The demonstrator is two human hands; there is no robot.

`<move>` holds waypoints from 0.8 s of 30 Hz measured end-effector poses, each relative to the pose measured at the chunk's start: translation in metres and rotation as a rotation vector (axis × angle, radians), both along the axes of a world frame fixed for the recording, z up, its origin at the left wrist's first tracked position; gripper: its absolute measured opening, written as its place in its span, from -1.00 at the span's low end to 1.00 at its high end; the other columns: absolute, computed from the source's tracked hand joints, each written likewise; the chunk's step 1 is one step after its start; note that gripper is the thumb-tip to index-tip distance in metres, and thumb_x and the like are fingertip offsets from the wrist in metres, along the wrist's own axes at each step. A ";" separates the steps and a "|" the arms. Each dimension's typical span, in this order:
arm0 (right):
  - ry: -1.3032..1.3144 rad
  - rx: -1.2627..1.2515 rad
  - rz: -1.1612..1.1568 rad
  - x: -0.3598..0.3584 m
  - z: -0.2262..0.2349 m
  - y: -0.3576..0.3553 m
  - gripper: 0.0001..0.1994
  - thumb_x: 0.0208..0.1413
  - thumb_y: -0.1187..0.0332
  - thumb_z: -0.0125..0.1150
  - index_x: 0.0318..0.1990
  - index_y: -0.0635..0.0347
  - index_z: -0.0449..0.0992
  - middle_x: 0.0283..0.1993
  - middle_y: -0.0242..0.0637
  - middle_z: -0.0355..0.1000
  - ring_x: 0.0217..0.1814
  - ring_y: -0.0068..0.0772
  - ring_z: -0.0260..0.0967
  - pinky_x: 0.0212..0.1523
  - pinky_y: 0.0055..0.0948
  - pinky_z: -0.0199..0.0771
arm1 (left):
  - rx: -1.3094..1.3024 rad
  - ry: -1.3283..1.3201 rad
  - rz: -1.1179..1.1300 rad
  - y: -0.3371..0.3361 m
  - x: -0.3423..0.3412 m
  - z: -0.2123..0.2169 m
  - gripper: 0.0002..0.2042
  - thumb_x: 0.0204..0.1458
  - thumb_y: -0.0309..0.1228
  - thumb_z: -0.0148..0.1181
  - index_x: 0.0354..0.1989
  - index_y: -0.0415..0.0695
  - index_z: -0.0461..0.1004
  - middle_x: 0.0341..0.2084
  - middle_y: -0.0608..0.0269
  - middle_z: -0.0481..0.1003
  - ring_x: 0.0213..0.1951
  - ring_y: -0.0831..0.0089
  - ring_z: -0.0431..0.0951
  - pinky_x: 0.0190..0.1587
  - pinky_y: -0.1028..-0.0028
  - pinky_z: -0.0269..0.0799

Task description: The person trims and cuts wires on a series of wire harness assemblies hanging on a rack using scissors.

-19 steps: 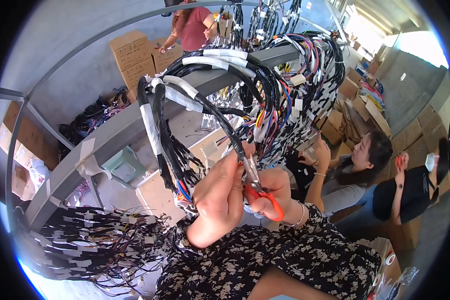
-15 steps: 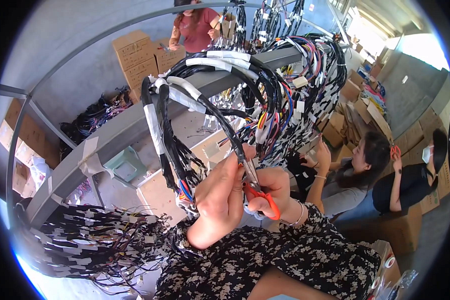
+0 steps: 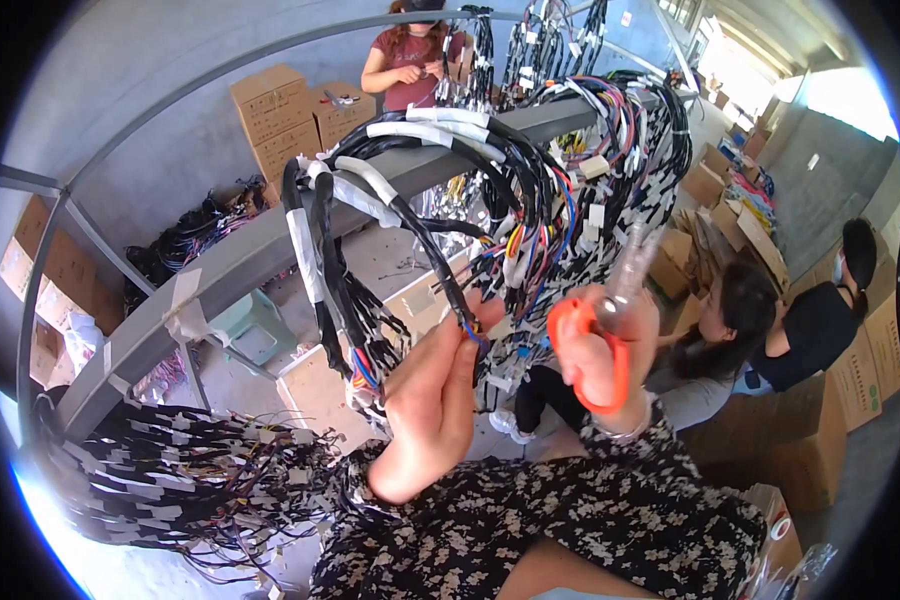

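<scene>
cardboard boxes stand stacked; a green stool stands apart

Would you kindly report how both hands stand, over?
Left hand pinching black cable; right hand holding orange-handled scissors, clear of it; wire bundles hanging between.

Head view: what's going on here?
A person's left hand pinches the lower end of a black-wrapped wire bundle with white tape, below a long grey metal beam. Their right hand holds orange-handled metal scissors, raised to the right, apart from that wire end; the blades look blurred.
</scene>
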State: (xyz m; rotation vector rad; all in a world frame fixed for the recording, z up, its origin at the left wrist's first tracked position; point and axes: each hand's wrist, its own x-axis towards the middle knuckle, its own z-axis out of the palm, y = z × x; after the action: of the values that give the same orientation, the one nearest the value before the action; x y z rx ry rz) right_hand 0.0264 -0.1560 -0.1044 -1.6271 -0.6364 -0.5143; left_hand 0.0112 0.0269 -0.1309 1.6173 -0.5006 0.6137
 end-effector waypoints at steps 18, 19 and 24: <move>-0.030 0.179 0.044 0.010 -0.054 0.051 -0.64 -0.01 0.67 0.35 -0.08 0.30 0.34 -0.09 -0.16 0.49 -0.11 -0.44 0.49 -0.08 -0.43 0.51 | -0.031 -0.106 0.366 -0.011 0.004 0.023 -0.92 0.06 -0.62 0.32 -0.29 -0.33 0.55 -0.39 0.15 0.54 -0.46 0.48 0.50 -0.43 0.52 0.38; 0.047 0.280 0.090 0.007 -0.052 0.054 -0.64 0.00 0.66 0.36 -0.08 0.29 0.34 -0.10 -0.16 0.50 -0.12 -0.44 0.50 -0.07 -0.43 0.50 | -0.008 -0.124 0.371 -0.011 0.004 0.024 -0.94 0.08 -0.63 0.29 -0.29 -0.34 0.55 -0.39 0.14 0.54 -0.47 0.48 0.50 -0.44 0.53 0.38; 0.203 0.500 0.228 0.000 -0.042 0.055 -0.66 0.06 0.68 0.35 -0.09 0.27 0.33 -0.13 -0.15 0.52 -0.15 -0.46 0.52 -0.09 -0.46 0.52 | 0.048 -0.113 0.368 -0.013 0.002 0.028 -0.94 0.11 -0.65 0.23 -0.27 -0.38 0.55 -0.38 0.11 0.54 -0.46 0.53 0.54 -0.44 0.59 0.42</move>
State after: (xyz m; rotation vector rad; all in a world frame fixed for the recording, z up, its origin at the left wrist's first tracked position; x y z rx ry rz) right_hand 0.0263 -0.1015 -0.1459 -1.1003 -0.4853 -0.3030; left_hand 0.0128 0.0137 -0.1033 1.7423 -0.3011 0.9779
